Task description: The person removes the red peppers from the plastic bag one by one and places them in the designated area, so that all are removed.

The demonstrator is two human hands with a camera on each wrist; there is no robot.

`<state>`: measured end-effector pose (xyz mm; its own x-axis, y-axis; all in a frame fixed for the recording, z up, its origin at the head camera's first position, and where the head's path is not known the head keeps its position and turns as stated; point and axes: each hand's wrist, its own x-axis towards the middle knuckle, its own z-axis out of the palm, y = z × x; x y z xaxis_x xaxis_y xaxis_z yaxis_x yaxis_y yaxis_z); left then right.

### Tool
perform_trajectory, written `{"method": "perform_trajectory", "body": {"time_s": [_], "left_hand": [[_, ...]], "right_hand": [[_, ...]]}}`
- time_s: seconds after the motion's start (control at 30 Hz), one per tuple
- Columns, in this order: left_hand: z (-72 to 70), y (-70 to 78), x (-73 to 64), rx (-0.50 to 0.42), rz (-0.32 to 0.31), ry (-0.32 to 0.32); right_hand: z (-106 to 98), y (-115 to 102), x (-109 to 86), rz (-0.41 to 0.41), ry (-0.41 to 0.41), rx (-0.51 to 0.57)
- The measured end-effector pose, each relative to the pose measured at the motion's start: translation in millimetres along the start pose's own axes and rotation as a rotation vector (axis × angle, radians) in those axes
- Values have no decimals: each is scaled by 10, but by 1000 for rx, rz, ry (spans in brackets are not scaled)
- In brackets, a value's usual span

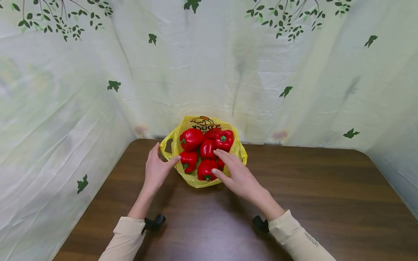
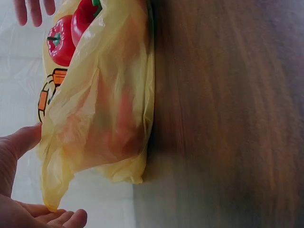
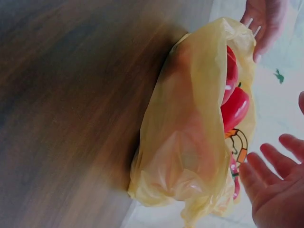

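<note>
You have a thin, see-through yellow plastic bag [image 1: 196,182] standing wide-mouthed on the counter [image 1: 310,192], with an orange-and-dark print [image 1: 201,122] showing on its back wall. Inside the bag lie glossy, smooth red peppers [image 1: 192,139] with green stems, loosely heaped. Your left hand [image 1: 156,168], its grip spread, touches the bag's left side; your right hand [image 1: 240,177], its grip also unclosed, is over the bag's right side.

A brown wooden table [image 1: 326,188] stretched before me, pale cloth [image 1: 202,79] hung behind it and at both sides, dark green leaves [image 1: 114,85] dotted the cloth, a soft shine [image 1: 205,235] lay on the table.
</note>
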<state>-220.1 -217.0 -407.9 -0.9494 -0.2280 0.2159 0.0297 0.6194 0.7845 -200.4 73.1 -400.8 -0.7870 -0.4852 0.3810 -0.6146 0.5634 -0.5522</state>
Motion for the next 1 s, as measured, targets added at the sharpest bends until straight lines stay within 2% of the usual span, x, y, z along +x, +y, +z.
{"method": "perform_trajectory", "body": {"time_s": [0.27, 0.5, 0.7, 0.8, 1.0], "left_hand": [[75, -17, 111, -144, -64, -45], [95, -3, 158, -359, -113, -72], [128, -22, 209, -470, -150, -89], [138, -31, 231, -505, -172, -83], [133, -36, 273, -571, -204, -66]], "right_hand": [[-7, 28, 97, -4, -38, 64], [-17, 48, 147, -7, -76, 100], [-47, 89, 175, -7, -127, 106], [-75, 109, 210, -35, -166, 103], [-134, 119, 330, -151, -268, 94]]}}
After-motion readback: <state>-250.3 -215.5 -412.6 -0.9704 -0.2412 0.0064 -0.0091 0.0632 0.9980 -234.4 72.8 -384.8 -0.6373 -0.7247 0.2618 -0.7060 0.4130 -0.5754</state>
